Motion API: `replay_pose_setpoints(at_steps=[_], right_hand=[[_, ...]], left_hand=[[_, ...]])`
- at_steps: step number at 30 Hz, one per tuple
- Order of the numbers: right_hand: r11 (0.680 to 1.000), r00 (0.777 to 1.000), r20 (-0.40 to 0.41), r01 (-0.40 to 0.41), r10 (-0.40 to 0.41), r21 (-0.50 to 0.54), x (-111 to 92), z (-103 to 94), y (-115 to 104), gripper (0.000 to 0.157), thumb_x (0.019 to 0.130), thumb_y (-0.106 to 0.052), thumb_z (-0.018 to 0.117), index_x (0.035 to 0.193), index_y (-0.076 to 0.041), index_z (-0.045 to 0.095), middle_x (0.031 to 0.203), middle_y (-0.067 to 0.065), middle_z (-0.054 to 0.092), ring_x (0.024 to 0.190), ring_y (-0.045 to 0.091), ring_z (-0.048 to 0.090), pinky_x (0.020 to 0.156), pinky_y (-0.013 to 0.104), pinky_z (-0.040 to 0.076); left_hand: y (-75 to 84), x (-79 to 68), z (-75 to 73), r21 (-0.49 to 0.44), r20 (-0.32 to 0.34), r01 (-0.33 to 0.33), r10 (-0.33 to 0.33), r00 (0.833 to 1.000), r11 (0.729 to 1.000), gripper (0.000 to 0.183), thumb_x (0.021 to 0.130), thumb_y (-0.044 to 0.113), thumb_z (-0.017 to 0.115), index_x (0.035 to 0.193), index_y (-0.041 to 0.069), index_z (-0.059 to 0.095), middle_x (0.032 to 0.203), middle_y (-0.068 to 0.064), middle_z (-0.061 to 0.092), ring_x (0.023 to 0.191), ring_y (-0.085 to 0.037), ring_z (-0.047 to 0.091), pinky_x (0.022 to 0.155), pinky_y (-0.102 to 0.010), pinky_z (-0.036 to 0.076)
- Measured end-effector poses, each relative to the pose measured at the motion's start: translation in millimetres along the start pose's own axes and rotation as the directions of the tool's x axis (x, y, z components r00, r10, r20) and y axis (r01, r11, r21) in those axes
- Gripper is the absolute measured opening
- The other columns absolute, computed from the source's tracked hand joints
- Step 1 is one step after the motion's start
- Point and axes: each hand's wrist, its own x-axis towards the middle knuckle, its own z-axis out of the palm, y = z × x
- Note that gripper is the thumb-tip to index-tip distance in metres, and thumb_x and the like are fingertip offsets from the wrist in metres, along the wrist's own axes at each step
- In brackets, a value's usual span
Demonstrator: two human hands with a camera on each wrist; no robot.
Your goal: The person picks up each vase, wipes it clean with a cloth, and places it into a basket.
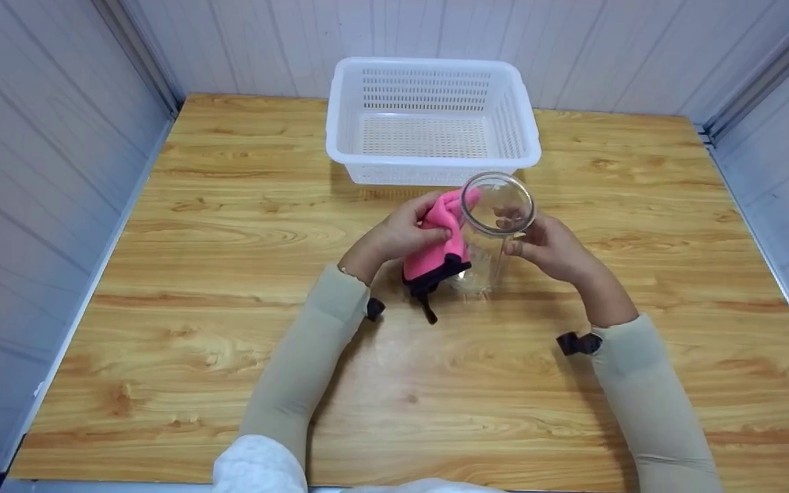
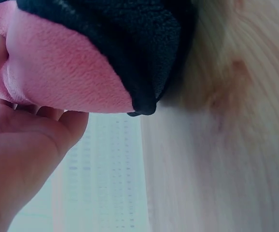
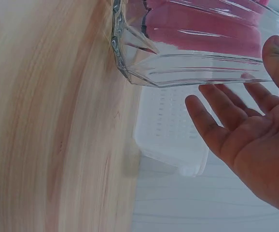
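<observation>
My left hand [image 1: 400, 231] pinches a pink cloth [image 1: 427, 259] with a black edge, thumb on its near side; a black strip hangs from it. In the left wrist view the plush pink cloth [image 2: 67, 63] bunches over the fingers. Just to the right, my right hand [image 1: 553, 250] holds a tall clear glass jar [image 1: 485, 263] near its rim, thumb on one side and fingers on the other. The round mouth tilts toward the head camera. Through the faceted glass [image 3: 197, 63] in the right wrist view, the pink cloth shows behind or against the jar's side.
A white plastic basket [image 1: 435, 161] with slotted walls stands at the back of the wooden table [image 1: 216, 308], behind both hands. Pale panel walls [image 1: 285, 41] enclose the table at the back and sides. Small black wrist devices [image 1: 578, 344] sit at the sleeve cuffs.
</observation>
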Motion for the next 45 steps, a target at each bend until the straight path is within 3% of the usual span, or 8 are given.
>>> replay_pose_setpoints(at_steps=[3,6,11,19,26,34,41,45], right_hand=[[0.998,0.999,-0.027,-0.026,0.024,-0.051,-0.5,-0.4,-0.4,0.052,0.087,-0.008,0.069,0.134,0.002,0.049,0.140,0.021,0.049,0.108,0.002,0.055,0.085,0.017,0.050],[0.997,0.998,-0.046,-0.033,0.030,-0.073,-1.4,0.4,0.1,0.051,0.087,-0.010,0.069,0.134,-0.001,0.051,0.136,0.020,0.052,0.106,0.004,0.055,0.084,0.019,0.050],[0.998,0.997,-0.067,-0.027,0.024,-0.050,-3.5,1.8,-1.0,0.056,0.086,-0.005,0.069,0.138,-0.004,0.048,0.130,0.019,0.055,0.110,0.008,0.054,0.085,0.023,0.050],[0.999,0.998,-0.066,-0.027,0.025,-0.041,-4.1,-0.3,-3.3,0.052,0.085,-0.004,0.070,0.133,0.001,0.049,0.129,0.022,0.057,0.106,0.002,0.056,0.085,0.019,0.051],[0.998,0.996,-0.081,-0.037,0.032,-0.058,-5.0,-1.5,-3.8,0.045,0.086,-0.004,0.069,0.125,0.003,0.047,0.129,0.019,0.057,0.101,0.002,0.060,0.081,0.016,0.051],[0.990,0.998,-0.059,-0.038,0.030,-0.134,-8.2,-3.4,-3.2,0.051,0.087,-0.006,0.069,0.133,-0.001,0.047,0.132,0.020,0.057,0.104,-0.001,0.056,0.095,0.039,0.049],[0.987,0.995,-0.092,-0.062,0.048,-0.152,-7.1,-0.1,-1.2,0.061,0.078,-0.008,0.078,0.131,-0.002,0.049,0.131,0.015,0.058,0.112,0.016,0.055,0.098,0.045,0.045],[0.987,0.990,-0.126,-0.078,0.061,-0.137,-4.3,4.1,-0.1,0.068,0.072,-0.014,0.084,0.130,-0.004,0.050,0.131,0.015,0.059,0.112,0.023,0.056,0.097,0.044,0.046]], left_hand=[[-1.5,0.0,-0.3,0.008,-0.011,0.026,-0.025,1.000,1.000,0.046,0.086,0.017,0.072,0.128,0.025,0.055,0.122,0.000,0.062,0.109,-0.017,0.055,0.092,-0.033,0.049],[-3.9,0.7,-0.8,0.016,-0.023,0.043,-0.043,0.999,0.999,0.041,0.086,0.016,0.073,0.123,0.025,0.058,0.120,0.001,0.062,0.107,-0.017,0.056,0.091,-0.032,0.050],[-7.1,2.1,-0.5,0.025,-0.033,0.021,-0.020,0.999,0.999,0.029,0.087,0.012,0.071,0.113,0.017,0.061,0.112,-0.003,0.062,0.100,-0.016,0.056,0.084,-0.029,0.050],[-11.9,4.4,2.4,0.031,-0.062,0.002,0.000,0.998,1.000,0.024,0.085,0.003,0.068,0.107,0.011,0.061,0.103,-0.003,0.059,0.095,-0.014,0.052,0.078,-0.024,0.046],[-14.2,4.6,4.9,0.053,-0.068,0.102,-0.099,0.993,0.993,0.019,0.087,0.009,0.068,0.104,0.015,0.060,0.109,-0.003,0.058,0.097,-0.017,0.051,0.078,-0.025,0.045],[-20.7,6.6,4.9,0.163,-0.078,0.107,-0.095,0.992,0.981,0.016,0.089,0.014,0.066,0.100,0.015,0.055,0.103,-0.004,0.054,0.095,-0.018,0.050,0.077,-0.026,0.043],[-22.5,7.7,3.2,0.192,-0.086,0.097,-0.081,0.993,0.977,0.018,0.090,0.016,0.067,0.104,0.017,0.056,0.107,-0.004,0.056,0.100,-0.017,0.052,0.082,-0.027,0.045],[-21.9,6.4,4.0,0.151,-0.092,0.099,-0.086,0.992,0.984,0.018,0.089,0.014,0.068,0.102,0.015,0.057,0.104,-0.003,0.057,0.097,-0.016,0.052,0.079,-0.025,0.045]])
